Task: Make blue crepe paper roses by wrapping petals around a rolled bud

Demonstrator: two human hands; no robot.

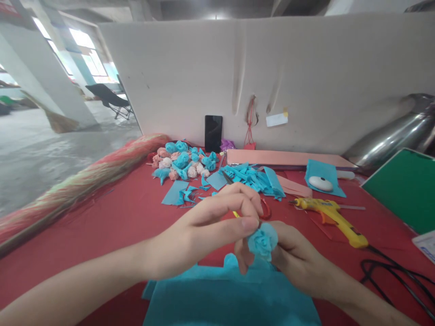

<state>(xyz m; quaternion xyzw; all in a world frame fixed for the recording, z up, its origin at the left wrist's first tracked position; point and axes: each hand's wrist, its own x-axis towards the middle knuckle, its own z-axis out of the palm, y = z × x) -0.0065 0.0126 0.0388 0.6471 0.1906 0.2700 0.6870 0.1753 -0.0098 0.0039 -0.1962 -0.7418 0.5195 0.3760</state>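
Observation:
A small blue crepe paper flower (263, 243) is held up between my two hands, its ruffled petals facing me. My left hand (210, 222) pinches the flower's upper left edge between thumb and fingers. My right hand (295, 258) grips it from below and behind, its fingers curled and partly hidden by the petals. Just behind my hands lie scissors with a red handle loop (266, 209), mostly covered by my left hand. Beneath them, at the table's near edge, is a sheet of blue paper (231, 299).
Finished-looking blue, pink and white flowers (181, 159) are heaped at the back left, beside blue paper strips (248, 179). A yellow glue gun (335, 217) lies right, its black cable trailing. A phone (213, 133) leans on the white panel (183, 81). A metal flask (390, 131) lies at right.

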